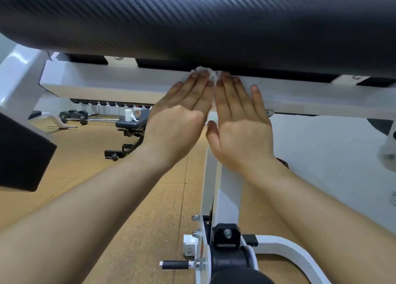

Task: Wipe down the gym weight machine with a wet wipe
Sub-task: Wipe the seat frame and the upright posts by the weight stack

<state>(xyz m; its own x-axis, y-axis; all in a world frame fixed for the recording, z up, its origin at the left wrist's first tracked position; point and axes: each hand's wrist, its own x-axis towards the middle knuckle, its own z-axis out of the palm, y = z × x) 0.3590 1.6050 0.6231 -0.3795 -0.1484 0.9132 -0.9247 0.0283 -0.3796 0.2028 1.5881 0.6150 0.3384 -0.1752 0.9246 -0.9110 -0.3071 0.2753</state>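
The weight machine's long black pad (192, 22) fills the top of the head view, with its white steel beam (107, 84) running just under it. My left hand (182, 114) and my right hand (237, 116) lie side by side on that beam, fingers straight and flat. Together they press a crumpled white wet wipe (211, 73) against the beam's upper edge, right below the pad. Only a small part of the wipe shows past the fingertips.
A white upright post (216, 187) drops below my hands to a black pivot bracket (227, 236) with bolts and a pull pin (175, 264). A black adjustable bench (130, 125), dumbbells (72, 115) and a rack stand far left on the tan floor. A black pad (21, 153) sits at the left edge.
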